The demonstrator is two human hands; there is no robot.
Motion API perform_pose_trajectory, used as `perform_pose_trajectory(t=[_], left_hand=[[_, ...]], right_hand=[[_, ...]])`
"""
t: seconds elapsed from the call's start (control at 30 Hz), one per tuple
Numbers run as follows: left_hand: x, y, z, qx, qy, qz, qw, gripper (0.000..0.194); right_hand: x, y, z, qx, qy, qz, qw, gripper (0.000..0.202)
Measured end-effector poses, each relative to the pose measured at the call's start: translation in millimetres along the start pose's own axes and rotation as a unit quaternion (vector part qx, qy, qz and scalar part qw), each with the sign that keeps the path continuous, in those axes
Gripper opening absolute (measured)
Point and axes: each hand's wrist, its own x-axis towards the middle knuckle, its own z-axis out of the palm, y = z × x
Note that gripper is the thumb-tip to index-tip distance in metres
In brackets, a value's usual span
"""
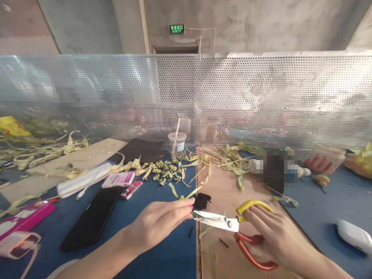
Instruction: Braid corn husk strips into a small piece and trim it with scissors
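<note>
My right hand [269, 232] is wrapped round scissors [225, 223] with one yellow and one red handle. The white blades point left and are slightly apart, their tips close to my left fingertips. My left hand [162, 221] pinches a plant stem [190, 192]; pale green strips stick out above the fingers. Right by the fingertips is a dark fuzzy clump [202, 201]; I cannot tell whether it is attached to the stem. Beyond my left hand lies a pile of small curled green plant pieces [165, 170].
Long dried leaves [232, 159] spread along the back. A lidded cup with a straw [177, 143] stands before the perforated metal screen [180, 89]. A black phone [93, 217], a pink box [118, 179] and a white power strip [83, 180] lie left; a white case [354, 234] lies right.
</note>
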Motion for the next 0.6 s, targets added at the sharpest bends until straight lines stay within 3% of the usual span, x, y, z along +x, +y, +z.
perform_pose_trajectory(t=[0.37,0.6], left_hand=[[0.0,-0.3,-0.1,0.008,-0.003,0.008,1.000,0.027],[-0.2,0.3,0.3,0.008,-0.004,0.004,1.000,0.028]], right_hand=[[3.6,-1.5,-3.5,0.011,0.000,-0.006,1.000,0.005],[-4.4,1.6,2.8,0.012,-0.041,-0.011,0.999,0.004]])
